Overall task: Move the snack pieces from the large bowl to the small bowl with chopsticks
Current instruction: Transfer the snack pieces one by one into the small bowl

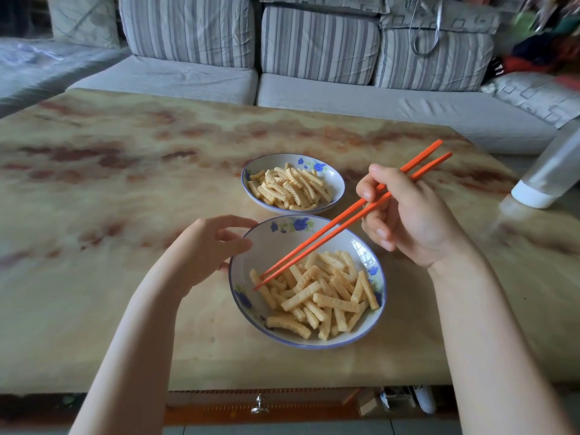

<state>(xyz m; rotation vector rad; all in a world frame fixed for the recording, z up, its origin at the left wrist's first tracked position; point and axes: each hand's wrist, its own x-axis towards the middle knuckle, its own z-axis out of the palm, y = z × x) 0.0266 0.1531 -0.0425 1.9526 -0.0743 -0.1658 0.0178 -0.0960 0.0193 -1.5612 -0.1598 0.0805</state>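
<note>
Thin orange chopsticks (345, 219), gripped by right hand (408, 215), slanted from upper right down to lower left, tips nearly together on pale ridged snack pieces (317, 296) in large bowl (273, 240); left hand (207, 246) curled round its left rim; small bowl (332, 177) just behind

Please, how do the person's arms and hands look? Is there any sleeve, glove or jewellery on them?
The left hand and the right hand are bare: no glove, ring, watch or bracelet is seen. Both forearms are uncovered down to the picture's edge; no sleeve shows.
</note>
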